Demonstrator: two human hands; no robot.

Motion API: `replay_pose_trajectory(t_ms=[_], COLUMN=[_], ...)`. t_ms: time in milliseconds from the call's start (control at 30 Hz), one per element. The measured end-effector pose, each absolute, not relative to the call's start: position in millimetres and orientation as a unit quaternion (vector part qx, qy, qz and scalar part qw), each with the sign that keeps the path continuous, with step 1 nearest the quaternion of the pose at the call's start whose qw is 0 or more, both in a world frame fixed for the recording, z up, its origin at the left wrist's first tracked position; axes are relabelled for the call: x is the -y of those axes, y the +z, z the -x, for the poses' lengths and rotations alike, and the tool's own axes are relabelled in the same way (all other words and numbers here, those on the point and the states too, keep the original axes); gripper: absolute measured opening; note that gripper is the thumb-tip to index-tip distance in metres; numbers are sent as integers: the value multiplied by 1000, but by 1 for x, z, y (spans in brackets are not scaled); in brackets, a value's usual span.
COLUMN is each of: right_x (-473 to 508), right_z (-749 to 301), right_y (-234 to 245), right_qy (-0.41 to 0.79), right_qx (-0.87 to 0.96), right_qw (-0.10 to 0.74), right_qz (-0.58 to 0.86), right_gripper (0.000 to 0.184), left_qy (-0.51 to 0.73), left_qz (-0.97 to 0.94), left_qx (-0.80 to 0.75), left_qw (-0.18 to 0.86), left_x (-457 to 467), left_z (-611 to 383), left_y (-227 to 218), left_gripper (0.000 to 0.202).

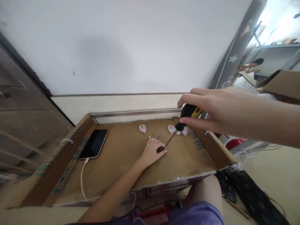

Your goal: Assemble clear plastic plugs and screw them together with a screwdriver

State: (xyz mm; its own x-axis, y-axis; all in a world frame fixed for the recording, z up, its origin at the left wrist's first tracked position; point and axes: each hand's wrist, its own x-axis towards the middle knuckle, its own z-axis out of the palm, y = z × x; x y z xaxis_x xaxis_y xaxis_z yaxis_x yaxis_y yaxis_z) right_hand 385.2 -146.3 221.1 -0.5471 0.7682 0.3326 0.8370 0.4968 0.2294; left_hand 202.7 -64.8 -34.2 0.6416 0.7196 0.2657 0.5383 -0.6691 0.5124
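Note:
My right hand (199, 106) grips the black and yellow handle of a screwdriver (186, 117), held slanting. Its shaft runs down and left to a small dark brown piece (160, 149) under the fingers of my left hand (152, 150). That hand is closed over the piece and presses it against the cardboard; most of it is covered. Just beyond my left fingers lie several small brass-coloured screws (157, 136). A white scalloped piece with a post (142, 128) lies farther back, and similar white pieces (172, 128) sit behind the screwdriver, partly hidden.
The cardboard-covered tray (117, 168) has raised sides left and right. A phone (94, 143) with a white cable lies at its left. Behind stands a white wall (131, 47). Another person (254, 66) is far off at right, beyond an open cardboard box (281, 82).

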Motion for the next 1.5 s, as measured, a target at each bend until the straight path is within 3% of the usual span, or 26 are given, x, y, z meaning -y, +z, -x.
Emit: replay_pose_trajectory(t_ms=[133, 333, 433, 567, 700, 1100, 1267, 1500], right_x=[151, 152, 155, 161, 165, 168, 170, 175], right_z=[-387, -387, -384, -382, -383, -385, -385, -386], right_y=[221, 223, 223, 225, 224, 222, 220, 221], right_qy=[-115, -106, -139, -138, -157, -169, -194, -170], right_qx=[867, 875, 873, 879, 869, 877, 874, 875], right_qw=[120, 115, 94, 64, 67, 70, 74, 83], right_qz=[470, 458, 459, 452, 465, 444, 440, 446], right_gripper=[41, 26, 38, 30, 45, 30, 40, 25], left_qy=[228, 235, 236, 234, 235, 244, 254, 270], left_qz=[-885, -885, -885, -886, -885, -884, -885, -880], left_qx=[-357, -356, -355, -354, -354, -349, -342, -336], left_qw=[191, 188, 188, 187, 190, 191, 187, 199], left_x=[65, 64, 63, 63, 64, 61, 60, 59], left_z=[-203, -202, -203, -203, -203, -202, -202, -201], left_y=[-35, -38, -38, -37, -38, -42, -45, -44], left_gripper=[16, 16, 17, 16, 15, 16, 15, 15])
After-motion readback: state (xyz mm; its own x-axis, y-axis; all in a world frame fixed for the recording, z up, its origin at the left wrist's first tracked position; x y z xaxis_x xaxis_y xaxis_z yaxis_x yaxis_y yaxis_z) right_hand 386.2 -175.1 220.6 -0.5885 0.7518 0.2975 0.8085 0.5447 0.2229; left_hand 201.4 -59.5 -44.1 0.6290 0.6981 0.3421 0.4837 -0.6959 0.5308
